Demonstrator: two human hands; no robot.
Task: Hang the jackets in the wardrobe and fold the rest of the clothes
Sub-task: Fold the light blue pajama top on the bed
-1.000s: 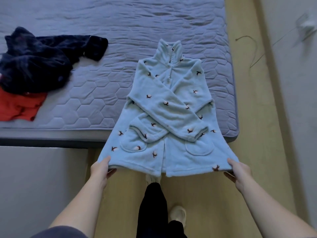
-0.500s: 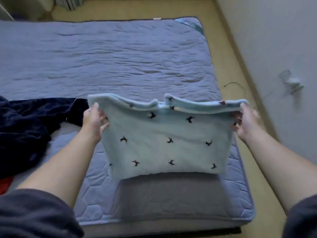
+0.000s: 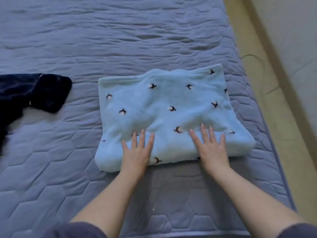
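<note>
A light blue fleece garment [image 3: 164, 103] with small dark bird-like motifs lies folded in half on the bed [image 3: 103, 40], near its right side. My left hand [image 3: 137, 152] rests flat on the garment's near left part, fingers straight and spread. My right hand [image 3: 210, 148] presses flat on the near right part in the same way. Neither hand grips the cloth. The collar and sleeves are hidden inside the fold.
A dark navy garment [image 3: 29, 93] lies at the left edge of the bed, partly cut off by the frame. A strip of yellowish floor [image 3: 253, 54] and a wall run along the bed's right side, with a thin cable on the floor.
The hem, held by both hands at the bed's near edge, was lifted and folded over onto the top half. Both hands let go and now lie flat on the folded garment.
</note>
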